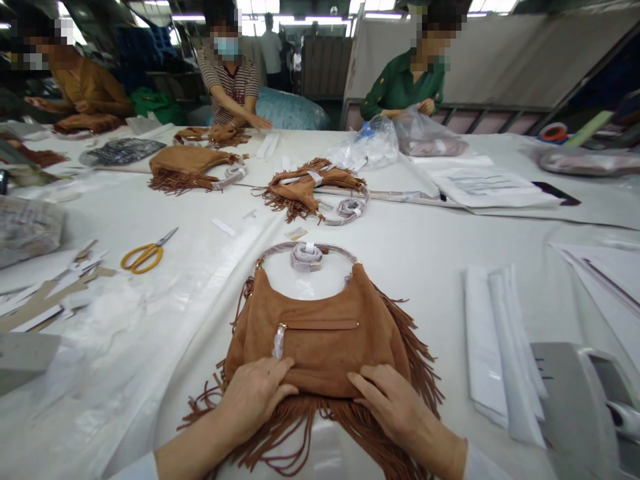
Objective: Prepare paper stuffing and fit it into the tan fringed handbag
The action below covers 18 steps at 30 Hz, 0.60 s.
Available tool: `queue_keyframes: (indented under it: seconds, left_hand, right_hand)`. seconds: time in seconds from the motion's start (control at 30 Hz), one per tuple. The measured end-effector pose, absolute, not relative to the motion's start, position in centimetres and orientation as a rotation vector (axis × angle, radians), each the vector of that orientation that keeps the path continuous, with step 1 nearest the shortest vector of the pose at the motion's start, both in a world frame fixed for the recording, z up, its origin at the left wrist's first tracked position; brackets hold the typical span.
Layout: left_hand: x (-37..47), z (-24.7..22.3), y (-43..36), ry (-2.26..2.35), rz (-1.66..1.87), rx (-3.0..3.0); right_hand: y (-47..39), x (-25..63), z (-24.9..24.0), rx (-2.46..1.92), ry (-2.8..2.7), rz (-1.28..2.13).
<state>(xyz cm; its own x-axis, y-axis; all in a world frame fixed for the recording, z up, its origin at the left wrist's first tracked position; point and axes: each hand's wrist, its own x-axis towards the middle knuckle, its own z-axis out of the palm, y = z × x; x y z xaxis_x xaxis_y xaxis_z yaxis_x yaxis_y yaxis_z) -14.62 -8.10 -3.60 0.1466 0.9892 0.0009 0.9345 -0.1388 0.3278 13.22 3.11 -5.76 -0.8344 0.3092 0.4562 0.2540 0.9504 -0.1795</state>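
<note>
A brown suede-like handbag (325, 353) with long fringe lies flat in front of me, its wrapped handle pointing away. On its front is a zip pocket with a wrapped zip pull (279, 340). My left hand (257, 393) rests on the bag's lower left, fingers stretched over the surface and the thumb near the bottom edge. At the lower right, my right hand (387, 403) lies on the bag with its fingers spread. Inside the handle's loop sits a rolled, wrapped strap (307, 257).
Yellow-handled scissors (145, 257) and paper scraps (55, 293) lie left. Folded white sheets (500, 347) and a grey device (575, 400) are right. Two more fringed bags (315, 187) (185, 163) lie ahead. Several people stand or work across the table (425, 260).
</note>
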Motion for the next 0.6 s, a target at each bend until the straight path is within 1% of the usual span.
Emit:
queue_keyframes:
  seconds: [0.17,0.27,0.43,0.6]
  left_hand:
    - [-12.8,-4.6,-8.7,1.701,0.378,2.647]
    - [-12.5,-4.8,-8.5,1.630,0.382,2.726]
    - [-12.9,-3.0,-6.9,1.558,0.261,2.424]
    - [-13.7,-2.1,-4.5,1.425,0.222,2.039]
  right_hand:
    - [2.7,13.2,-4.7,-0.291,-2.631,0.093]
    - [2.5,13.1,-4.2,-0.230,-2.668,0.036]
    - [2.7,13.0,-4.8,-0.265,-2.726,0.082]
    - [3.7,12.7,-5.2,-0.555,-2.877,0.419]
